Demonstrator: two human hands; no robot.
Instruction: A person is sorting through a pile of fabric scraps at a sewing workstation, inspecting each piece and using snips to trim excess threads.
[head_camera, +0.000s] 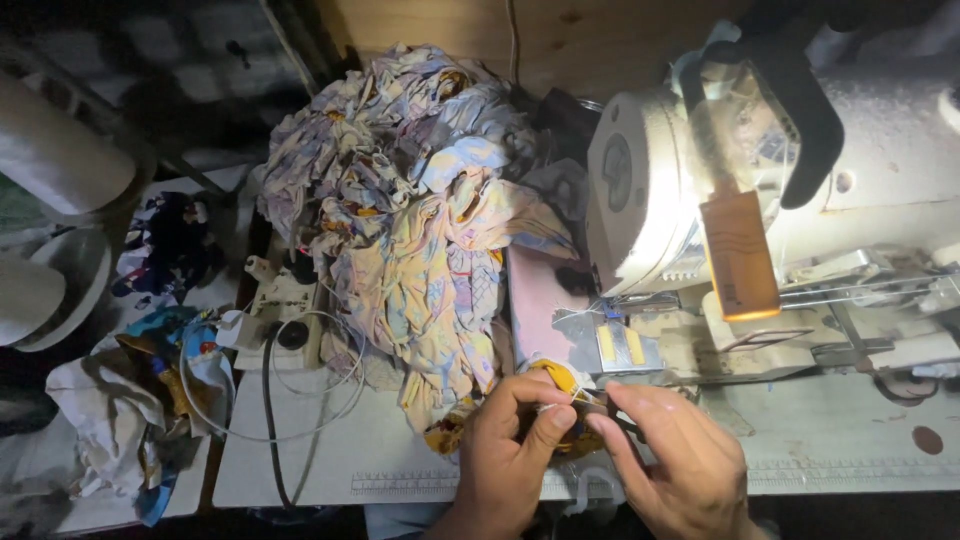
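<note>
Head view: a small yellow-patterned fabric piece (560, 385) is pinched between thumb and fingers of the left hand (515, 440), low at the front edge of the surface (380, 450). The right hand (670, 455) is closed on the same piece from the right; a dark tool seems held too, too dim to tell. Just behind, a big pile of printed fabric (420, 220) is heaped. A sewing machine (780, 190) is lit at right. A power strip (285, 300) with white cable is seen left of the pile.
</note>
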